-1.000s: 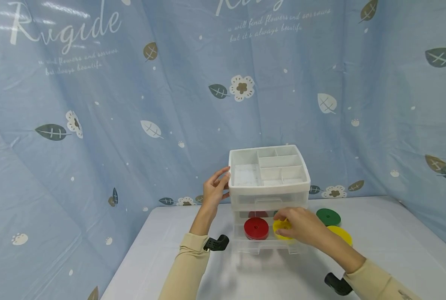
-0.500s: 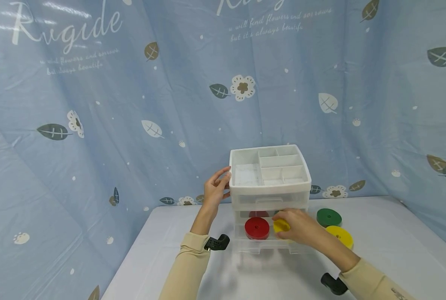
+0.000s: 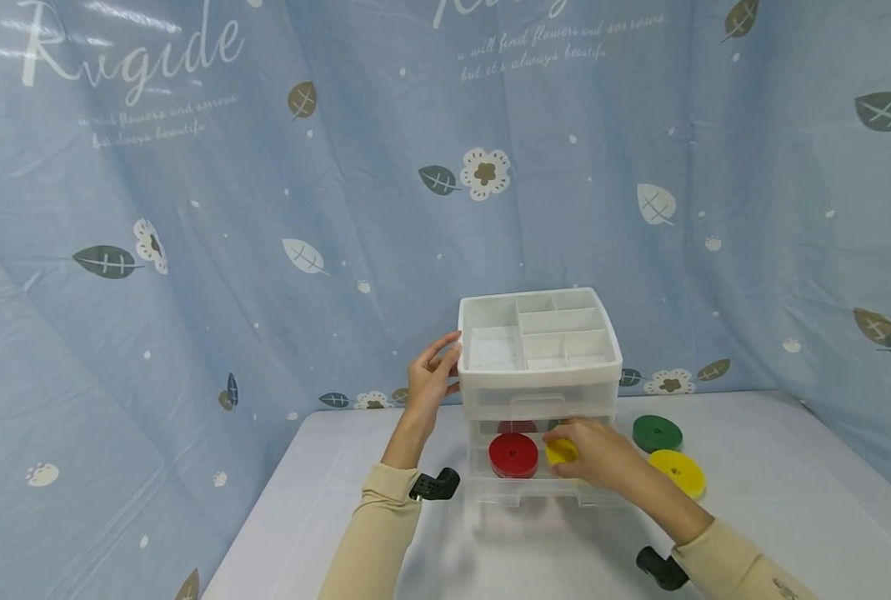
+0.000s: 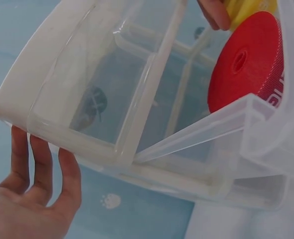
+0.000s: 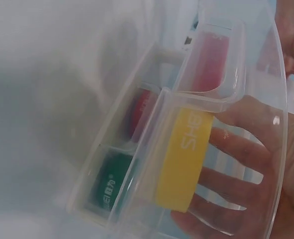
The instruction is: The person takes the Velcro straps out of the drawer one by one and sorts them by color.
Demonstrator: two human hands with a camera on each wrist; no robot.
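A white storage box (image 3: pixel 538 379) with clear drawers stands on the table. My left hand (image 3: pixel 428 379) touches its left side, fingertips along the edge in the left wrist view. A clear drawer (image 3: pixel 493 492) is pulled out at the front. Inside it a red tape roll (image 3: pixel 513 455) lies with its round face up. To the right of that, my right hand (image 3: pixel 598 450) pinches a yellow tape roll (image 3: pixel 561 452) between thumb and fingers, partly covering it. Through clear plastic, the right wrist view shows a green roll (image 5: pixel 114 181) and another red roll (image 5: pixel 142 112) farther back.
On the white table (image 3: pixel 310 517), right of the box, lie a second green roll (image 3: pixel 657 433) and a second yellow roll (image 3: pixel 678 473). The box's top tray (image 3: pixel 490 350) is split into several compartments. A blue patterned curtain (image 3: pixel 385 208) hangs behind.
My right hand has shifted slightly left, and the yellow tape roll in it has risen a little and tilted. My left hand keeps its place on the box.
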